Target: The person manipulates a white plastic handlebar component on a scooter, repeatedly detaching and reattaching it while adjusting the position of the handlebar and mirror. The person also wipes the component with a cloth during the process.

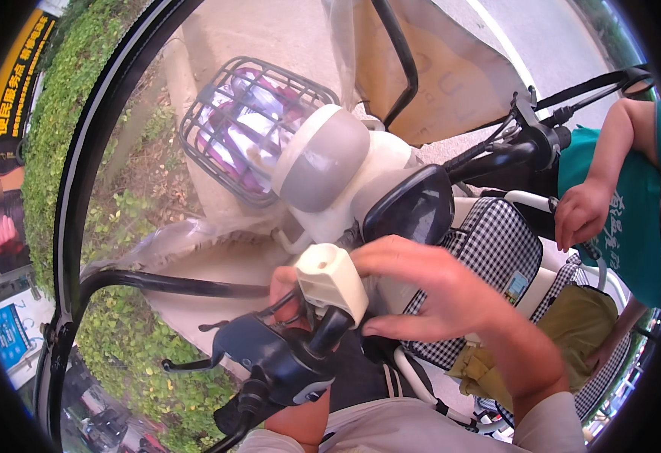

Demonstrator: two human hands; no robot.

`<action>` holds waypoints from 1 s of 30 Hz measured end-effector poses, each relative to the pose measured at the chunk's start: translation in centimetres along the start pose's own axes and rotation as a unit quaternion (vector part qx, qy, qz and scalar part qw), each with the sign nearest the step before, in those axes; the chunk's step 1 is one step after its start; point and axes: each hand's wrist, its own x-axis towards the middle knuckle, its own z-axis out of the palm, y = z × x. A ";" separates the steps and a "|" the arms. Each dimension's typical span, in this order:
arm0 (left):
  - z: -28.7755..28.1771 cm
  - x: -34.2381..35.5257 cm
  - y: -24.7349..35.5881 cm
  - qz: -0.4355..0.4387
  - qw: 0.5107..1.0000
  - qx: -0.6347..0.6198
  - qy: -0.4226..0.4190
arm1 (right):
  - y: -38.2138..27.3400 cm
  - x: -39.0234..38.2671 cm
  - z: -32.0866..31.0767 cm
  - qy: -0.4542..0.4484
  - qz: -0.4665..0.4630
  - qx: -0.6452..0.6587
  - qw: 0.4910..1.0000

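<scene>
Just six o'clock of centre, cream blocky plastic housing point(332, 283) | my right hand point(447, 294), three o'clock, thumb and fingers apart | left hand point(282, 291) mostly hidden, can't tell | lopsided push might tilt it

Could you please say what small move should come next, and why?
Probably close the right hand gently on the cream housing: its thumb and fingers are spread beside it, while the left hand shows partly hidden at the other side.

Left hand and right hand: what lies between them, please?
In the head view, the cream plastic piece lies between the left hand and the right hand.
</scene>
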 end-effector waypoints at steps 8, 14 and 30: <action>-1.4 -1.6 -0.9 0.025 0.974 -0.225 0.019 | 1.5 -2.0 5.9 0.205 -0.014 0.022 0.978; -1.9 -1.8 -1.5 0.051 0.979 0.182 0.078 | -0.6 -3.1 7.6 0.282 0.140 0.078 0.946; 0.0 -2.3 -0.9 0.015 0.976 -0.218 0.000 | -2.1 -1.0 3.9 0.207 0.137 0.097 0.964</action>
